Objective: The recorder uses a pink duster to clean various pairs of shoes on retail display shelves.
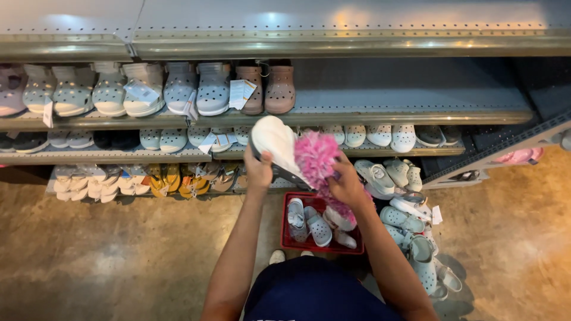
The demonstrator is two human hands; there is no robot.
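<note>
Both hands are holding up one slipper [284,148] in front of the shelving, level with the middle shelf [380,153]. Slipper: white oval sole facing the camera, dark edge along its underside, fluffy pink fur strap across the front. Left hand [258,170] is gripping the heel end, fingers curled around the edge. Right hand [347,183] is closing on the pink fur end; more pink fur is hanging below that hand, can't tell if it's a second slipper.

Hard to read: fingertips of both hands are sitting behind the slipper, so exact finger placement is unclear. Person's torso is cutting off the lower frame.

Containers: red basket [288,242] is sitting on the floor right below the hands, holding a few white perforated clogs plus what looks like a white-soled slipper. Top shelf [410,111] is carrying grey, white and brown clogs along its left half; right half bare. White clogs [410,226] are piling loose on the floor right of the basket.
</note>
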